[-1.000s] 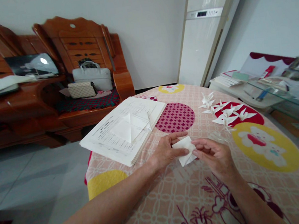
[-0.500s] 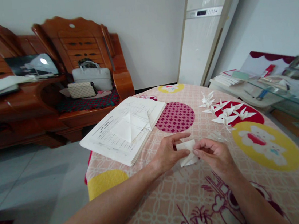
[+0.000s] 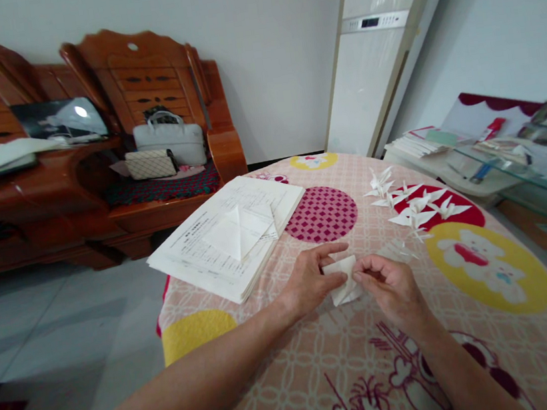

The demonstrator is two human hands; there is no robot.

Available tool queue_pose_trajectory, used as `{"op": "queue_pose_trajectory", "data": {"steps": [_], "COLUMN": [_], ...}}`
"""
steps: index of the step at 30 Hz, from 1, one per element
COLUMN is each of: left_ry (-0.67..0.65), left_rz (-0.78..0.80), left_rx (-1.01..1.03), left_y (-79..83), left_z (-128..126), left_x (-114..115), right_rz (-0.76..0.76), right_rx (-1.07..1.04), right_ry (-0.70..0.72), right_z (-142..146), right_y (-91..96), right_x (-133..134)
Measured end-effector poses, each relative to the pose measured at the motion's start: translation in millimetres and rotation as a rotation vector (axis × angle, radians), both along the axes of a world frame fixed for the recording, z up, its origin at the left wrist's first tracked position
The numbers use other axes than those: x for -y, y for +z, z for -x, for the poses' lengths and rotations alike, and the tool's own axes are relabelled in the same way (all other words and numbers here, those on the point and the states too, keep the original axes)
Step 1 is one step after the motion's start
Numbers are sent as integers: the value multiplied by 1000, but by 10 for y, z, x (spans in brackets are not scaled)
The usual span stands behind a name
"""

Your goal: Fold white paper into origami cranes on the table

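A small folded piece of white paper (image 3: 345, 293) is between my two hands, just above the patterned tablecloth. My left hand (image 3: 316, 277) grips its left side, thumb in front and index finger stretched out over the top. On the right side, my right hand (image 3: 387, 281) pinches the paper's edge between thumb and fingers. Several white folded paper cranes (image 3: 413, 213) stand beyond my right hand. To the left lies a stack of printed sheets (image 3: 194, 259), with a creased white paper square (image 3: 237, 233) on top of it.
The round table (image 3: 286, 378) wears a pink cloth with coloured circles. Behind it are a wooden sofa (image 3: 153, 59) with bags (image 3: 169, 141) and a tall white air conditioner (image 3: 367, 71). A glass-topped side table (image 3: 516, 173) with clutter stands at right.
Hardly anything differs. Both hands keep hold of the folded paper, which has tilted very slightly; the whole view has shifted a little.
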State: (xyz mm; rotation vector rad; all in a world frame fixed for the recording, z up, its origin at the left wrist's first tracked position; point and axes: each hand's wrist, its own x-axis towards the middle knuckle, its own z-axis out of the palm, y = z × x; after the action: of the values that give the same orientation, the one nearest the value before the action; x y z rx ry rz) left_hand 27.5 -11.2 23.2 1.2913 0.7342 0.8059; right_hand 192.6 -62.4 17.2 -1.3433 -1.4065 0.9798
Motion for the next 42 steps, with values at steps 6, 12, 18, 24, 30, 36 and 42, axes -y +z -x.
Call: {"op": "queue_pose_trajectory", "data": {"steps": [6, 12, 18, 24, 30, 36, 42], "left_ry": [-13, 12, 50, 56, 106, 101, 144], "left_rz": [33, 10, -9, -37, -199, -230, 2], "left_rx": [50, 62, 46, 3, -141, -206, -90], "left_y": [-13, -1, 1, 3, -41, -84, -26], "left_z": [-14, -35, -63, -67, -59, -43, -68], "left_x": [2, 23, 36, 51, 35, 2, 7], "right_rz": [-9, -46, -81, -89, -83, -74, -36], "right_rx": [1, 56, 89, 104, 124, 173, -4], "right_ry": [-18, -53, -57, -55, -48, -55, -88], "right_z": [21, 40, 50, 40, 46, 72, 53], "right_y": [15, -1, 0, -11, 1, -25, -9], "right_x": [-1, -12, -6, -2, -2, -1, -5]}}
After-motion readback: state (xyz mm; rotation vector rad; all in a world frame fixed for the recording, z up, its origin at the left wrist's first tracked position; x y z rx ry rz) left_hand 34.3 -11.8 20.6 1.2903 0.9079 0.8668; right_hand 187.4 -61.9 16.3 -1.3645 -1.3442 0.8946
